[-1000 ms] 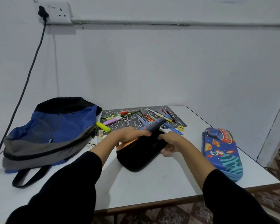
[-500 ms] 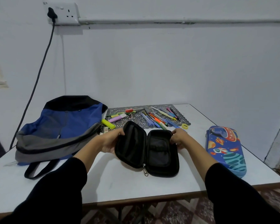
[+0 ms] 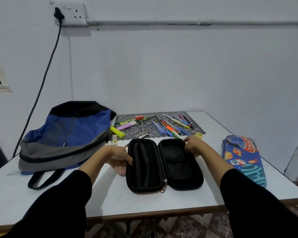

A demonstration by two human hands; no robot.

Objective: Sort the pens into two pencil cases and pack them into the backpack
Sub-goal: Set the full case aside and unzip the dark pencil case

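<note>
Black pencil case (image 3: 177, 167): opened flat, centre of table (image 3: 110, 200).
Left hand (image 3: 118, 156): fingers grip case's left rim.
Right hand (image 3: 193, 146): fingers grip its right rim.
Pens (image 3: 163, 125): loose on mat (image 3: 139, 130) behind.
Backpack (image 3: 65, 136): table's left.

Ctr front on table (image 3: 110, 200): open pencil case (image 3: 163, 165), halves flat, side by side. L hand (image 3: 118, 156) at its L edge, R hand (image 3: 193, 146) at its far R corner. Behind it: mat (image 3: 138, 130) w/ pens (image 3: 167, 126) strewn on top, a few off its L & front edges. Far L: backpack (image 3: 65, 134), just beside mat's L end. Far R, apart: shut pencil case (image 3: 244, 160).
</note>
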